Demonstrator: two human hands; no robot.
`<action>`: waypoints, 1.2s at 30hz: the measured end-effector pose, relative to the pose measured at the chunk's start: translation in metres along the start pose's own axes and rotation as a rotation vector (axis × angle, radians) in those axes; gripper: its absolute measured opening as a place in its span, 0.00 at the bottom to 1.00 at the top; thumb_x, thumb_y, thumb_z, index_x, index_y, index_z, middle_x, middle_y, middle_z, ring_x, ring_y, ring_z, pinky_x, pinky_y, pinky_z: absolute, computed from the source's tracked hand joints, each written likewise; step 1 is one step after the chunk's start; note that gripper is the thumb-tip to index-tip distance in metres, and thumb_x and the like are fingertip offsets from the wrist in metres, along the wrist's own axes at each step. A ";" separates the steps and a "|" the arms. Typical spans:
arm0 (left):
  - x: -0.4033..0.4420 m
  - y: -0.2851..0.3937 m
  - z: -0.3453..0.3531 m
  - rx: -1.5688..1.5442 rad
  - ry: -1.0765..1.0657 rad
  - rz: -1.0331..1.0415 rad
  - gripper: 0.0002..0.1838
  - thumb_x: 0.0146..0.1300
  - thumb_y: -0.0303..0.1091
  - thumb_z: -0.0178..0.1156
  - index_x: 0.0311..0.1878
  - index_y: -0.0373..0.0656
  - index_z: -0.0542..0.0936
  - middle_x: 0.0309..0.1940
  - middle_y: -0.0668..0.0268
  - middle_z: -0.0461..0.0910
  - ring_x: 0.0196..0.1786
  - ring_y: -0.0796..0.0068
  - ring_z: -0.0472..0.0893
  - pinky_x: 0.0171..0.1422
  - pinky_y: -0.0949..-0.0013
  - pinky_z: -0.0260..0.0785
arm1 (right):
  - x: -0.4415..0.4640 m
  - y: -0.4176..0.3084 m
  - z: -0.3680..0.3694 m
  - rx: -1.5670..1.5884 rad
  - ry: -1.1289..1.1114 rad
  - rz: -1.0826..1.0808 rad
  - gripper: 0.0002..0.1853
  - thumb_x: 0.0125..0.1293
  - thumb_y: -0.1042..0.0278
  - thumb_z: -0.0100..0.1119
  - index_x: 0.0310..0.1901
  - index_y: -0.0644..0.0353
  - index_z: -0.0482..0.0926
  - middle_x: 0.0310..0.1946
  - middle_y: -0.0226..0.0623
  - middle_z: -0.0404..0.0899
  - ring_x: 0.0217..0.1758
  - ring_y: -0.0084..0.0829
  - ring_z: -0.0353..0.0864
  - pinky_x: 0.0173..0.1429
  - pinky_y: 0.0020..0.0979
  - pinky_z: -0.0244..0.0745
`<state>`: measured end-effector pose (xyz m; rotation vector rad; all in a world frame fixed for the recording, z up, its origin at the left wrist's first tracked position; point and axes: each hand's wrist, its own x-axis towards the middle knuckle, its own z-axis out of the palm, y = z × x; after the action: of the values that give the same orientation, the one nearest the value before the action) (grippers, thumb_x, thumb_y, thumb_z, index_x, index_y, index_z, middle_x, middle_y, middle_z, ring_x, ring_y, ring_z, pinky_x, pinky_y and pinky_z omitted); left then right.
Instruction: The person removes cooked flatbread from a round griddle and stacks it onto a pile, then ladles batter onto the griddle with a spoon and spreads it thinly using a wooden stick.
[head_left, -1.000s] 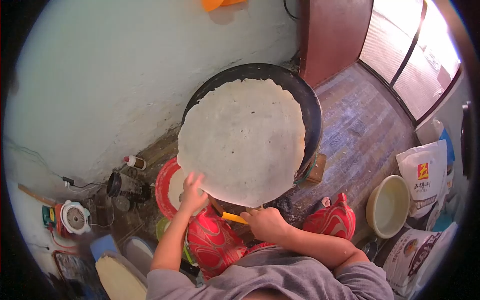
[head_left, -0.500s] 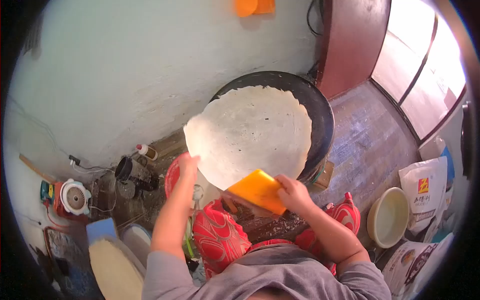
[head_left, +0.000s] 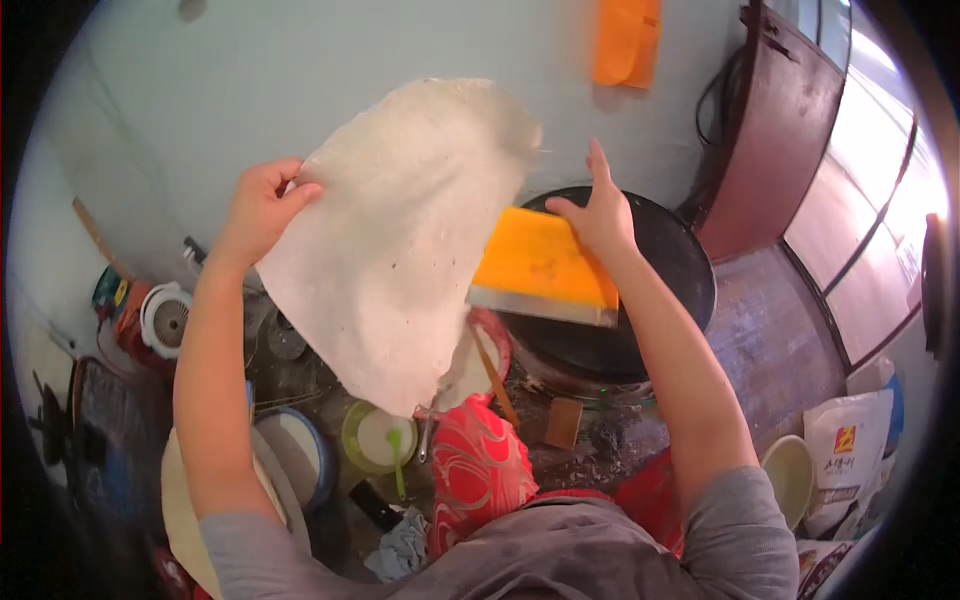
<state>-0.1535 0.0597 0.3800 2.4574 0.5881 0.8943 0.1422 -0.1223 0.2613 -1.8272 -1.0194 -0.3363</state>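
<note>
Off-white flatbread [head_left: 395, 235] hangs in a thin sheet, mostly out past the left edge of the black griddle [head_left: 668, 285], and we pinch its upper left edge between the thumb and fingers of our left hand [head_left: 268, 208]. With our right hand [head_left: 605, 215] we hold an orange scraper [head_left: 550, 262] above the griddle's left part, thumb and one finger spread apart; we cannot tell whether scraper and flatbread touch. Near the griddle's lower left edge sits a red basin [head_left: 499, 334], partly hidden behind the sheet.
</note>
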 end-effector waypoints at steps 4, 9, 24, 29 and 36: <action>-0.057 -0.042 -0.045 0.030 0.077 -0.078 0.06 0.52 0.27 0.58 0.32 0.36 0.78 0.20 0.73 0.74 0.23 0.86 0.67 0.28 0.79 0.60 | 0.021 -0.049 0.038 0.045 -0.245 0.038 0.24 0.50 0.60 0.62 0.50 0.53 0.72 0.43 0.45 0.76 0.45 0.44 0.75 0.49 0.37 0.69; -0.125 -0.140 -0.083 0.312 0.148 -0.283 0.08 0.52 0.29 0.59 0.33 0.35 0.79 0.22 0.68 0.78 0.25 0.79 0.74 0.31 0.73 0.66 | 0.010 -0.111 0.102 0.050 -0.447 -0.114 0.11 0.52 0.61 0.58 0.36 0.57 0.76 0.28 0.42 0.77 0.30 0.38 0.74 0.37 0.34 0.69; -0.424 0.020 -0.206 0.708 1.218 -0.162 0.13 0.55 0.21 0.52 0.45 0.33 0.75 0.47 0.57 0.75 0.51 0.70 0.73 0.57 0.70 0.63 | -0.173 -0.335 0.123 0.961 -0.448 -0.818 0.11 0.53 0.72 0.54 0.40 0.54 0.76 0.39 0.40 0.77 0.38 0.41 0.78 0.41 0.33 0.74; -0.587 -0.008 -0.126 0.917 1.060 -0.515 0.15 0.50 0.15 0.49 0.42 0.34 0.75 0.50 0.56 0.73 0.59 0.59 0.68 0.65 0.61 0.54 | -0.264 -0.324 0.175 0.806 -0.896 -0.841 0.22 0.51 0.72 0.56 0.51 0.51 0.70 0.53 0.42 0.70 0.44 0.42 0.76 0.44 0.36 0.74; -0.713 -0.089 -0.048 0.727 0.926 -0.849 0.19 0.43 0.13 0.47 0.39 0.39 0.78 0.44 0.57 0.74 0.56 0.55 0.69 0.62 0.61 0.58 | -0.259 -0.255 0.203 0.588 -0.924 -0.652 0.30 0.52 0.70 0.60 0.58 0.53 0.64 0.54 0.41 0.70 0.53 0.38 0.73 0.43 0.31 0.74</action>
<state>-0.7043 -0.2332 0.0208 1.7448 2.3718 1.5374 -0.2527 -0.0346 0.1612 -1.0284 -2.0850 0.4586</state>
